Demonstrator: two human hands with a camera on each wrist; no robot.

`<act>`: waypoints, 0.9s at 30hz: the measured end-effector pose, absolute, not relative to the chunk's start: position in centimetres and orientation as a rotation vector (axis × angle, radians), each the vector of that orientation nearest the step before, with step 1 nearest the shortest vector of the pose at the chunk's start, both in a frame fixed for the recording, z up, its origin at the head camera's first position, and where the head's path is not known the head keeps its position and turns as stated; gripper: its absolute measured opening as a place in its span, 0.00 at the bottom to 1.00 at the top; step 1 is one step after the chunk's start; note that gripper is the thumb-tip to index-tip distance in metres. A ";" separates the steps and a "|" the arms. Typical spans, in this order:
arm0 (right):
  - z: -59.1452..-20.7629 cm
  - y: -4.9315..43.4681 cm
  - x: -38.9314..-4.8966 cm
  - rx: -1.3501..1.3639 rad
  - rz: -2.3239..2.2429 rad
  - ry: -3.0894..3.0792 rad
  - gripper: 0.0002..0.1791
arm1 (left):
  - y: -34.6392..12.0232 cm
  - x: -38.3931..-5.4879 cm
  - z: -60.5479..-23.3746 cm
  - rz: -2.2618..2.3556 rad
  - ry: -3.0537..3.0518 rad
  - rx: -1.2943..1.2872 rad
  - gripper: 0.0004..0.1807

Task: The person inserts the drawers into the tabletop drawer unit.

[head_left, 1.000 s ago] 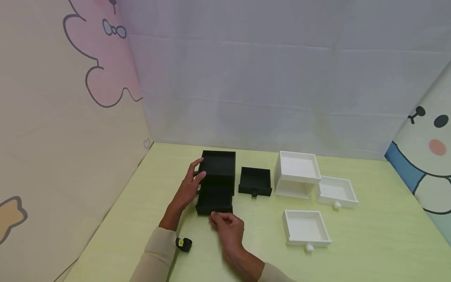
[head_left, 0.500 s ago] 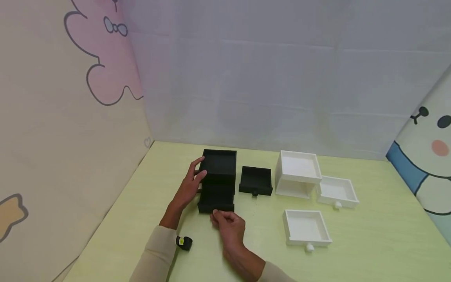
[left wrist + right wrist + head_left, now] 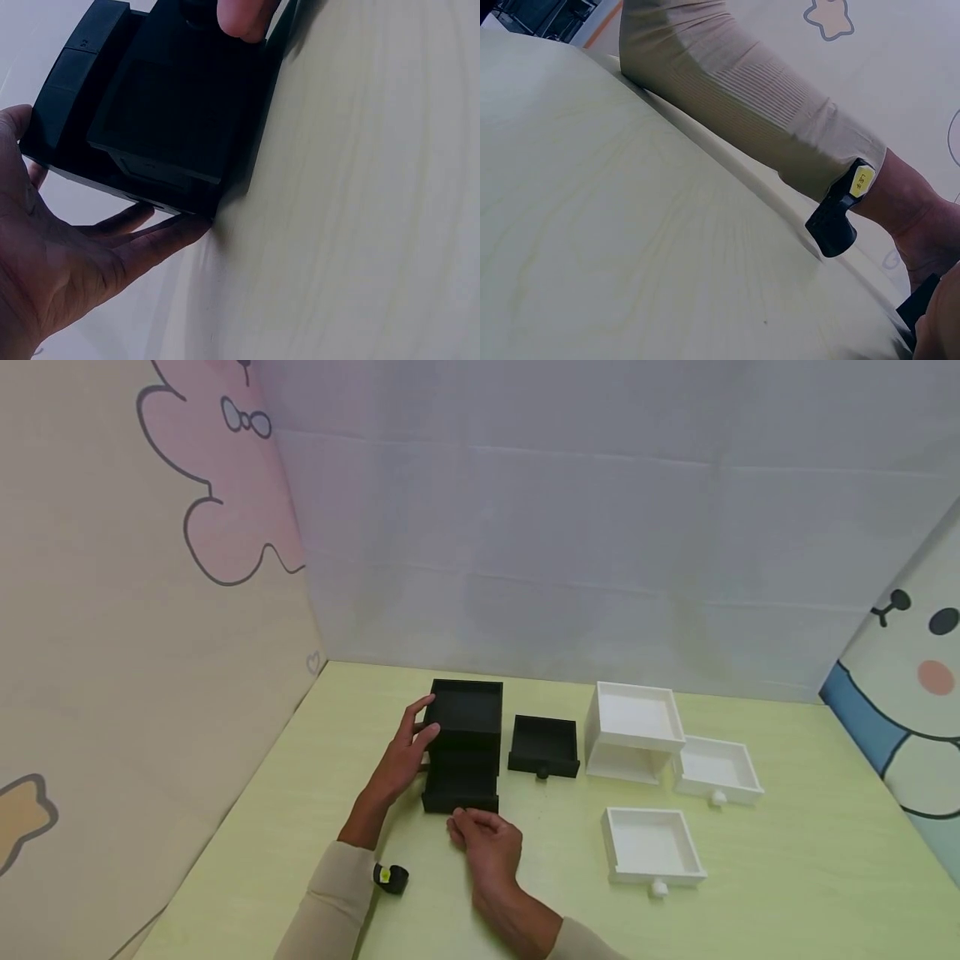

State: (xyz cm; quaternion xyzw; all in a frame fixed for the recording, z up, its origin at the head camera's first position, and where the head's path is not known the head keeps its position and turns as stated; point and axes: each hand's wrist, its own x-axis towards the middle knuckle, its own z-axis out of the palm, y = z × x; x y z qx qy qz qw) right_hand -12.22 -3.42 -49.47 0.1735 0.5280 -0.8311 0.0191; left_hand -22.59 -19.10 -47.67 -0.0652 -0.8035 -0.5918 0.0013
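A small black cabinet (image 3: 467, 708) stands at the middle left of the table, its lower drawer (image 3: 461, 778) part-way out. My left hand (image 3: 400, 766) rests along the cabinet's left side with fingers spread, the thumb by its front edge. In front of the drawer, my right hand (image 3: 492, 850) pinches at the knob with thumb and curled fingers. The left wrist view has the drawer's dark front panel (image 3: 169, 112), with a right fingertip at the round knob (image 3: 196, 11). From above, the right hand hides that knob.
Right of the cabinet lies a second black drawer (image 3: 543, 745). A white cabinet shell (image 3: 637, 712) stands farther right, with one white drawer (image 3: 716, 764) beside it and another (image 3: 651, 843) nearer. A wrist camera (image 3: 392, 879) sits on my left sleeve. Fabric walls border the table.
The lower black drawer has shifted slightly inward and to the right, with my right hand following. My left hand stays at the cabinet's side.
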 end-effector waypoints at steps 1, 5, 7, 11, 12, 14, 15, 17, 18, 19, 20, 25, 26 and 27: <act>-49.5 -3.4 -12.2 0.544 -2.580 1.641 0.10 | -19.1 -22.6 -47.7 -1.847 -2.527 -0.208 0.28; -49.6 -3.5 -12.2 0.554 -2.577 1.652 0.11 | -19.2 -22.7 -47.6 -1.839 -2.544 -0.191 0.28; -49.7 -3.5 -12.2 0.560 -2.572 1.652 0.12 | -19.1 -22.7 -47.6 -1.833 -2.548 -0.182 0.28; -49.8 -3.5 -12.3 0.569 -2.566 1.664 0.10 | -19.2 -22.7 -47.7 -1.845 -2.555 -0.180 0.28; -49.8 -3.6 -12.3 0.570 -2.567 1.668 0.09 | -19.2 -22.7 -47.8 -1.838 -2.551 -0.187 0.28; -49.7 -3.6 -12.3 0.572 -2.571 1.680 0.08 | -19.3 -22.8 -47.7 -1.856 -2.559 -0.192 0.29; -49.8 -3.6 -12.4 0.569 -2.573 1.685 0.08 | -19.3 -22.8 -47.6 -1.866 -2.564 -0.194 0.29; -49.8 -3.6 -12.4 0.566 -2.582 1.680 0.09 | -19.3 -22.7 -47.1 -1.879 -2.575 -0.201 0.30; -49.8 -3.7 -12.4 0.563 -2.587 1.677 0.09 | -19.2 -22.5 -46.7 -1.885 -2.579 -0.207 0.30; -49.8 -3.7 -12.4 0.555 -2.590 1.678 0.09 | -19.1 -22.3 -46.3 -1.890 -2.584 -0.210 0.30; -49.8 -3.7 -12.4 0.552 -2.591 1.674 0.09 | -19.1 -22.1 -45.9 -1.891 -2.588 -0.214 0.30; -49.9 -3.7 -12.3 0.513 -2.582 1.693 0.06 | -18.7 -21.1 -44.3 -1.882 -2.596 -0.234 0.31; -49.8 -3.7 -12.3 0.512 -2.578 1.696 0.06 | -18.7 -21.0 -44.3 -1.877 -2.595 -0.236 0.31; -49.8 -3.7 -12.3 0.508 -2.572 1.706 0.06 | -18.7 -21.0 -44.2 -1.875 -2.595 -0.239 0.31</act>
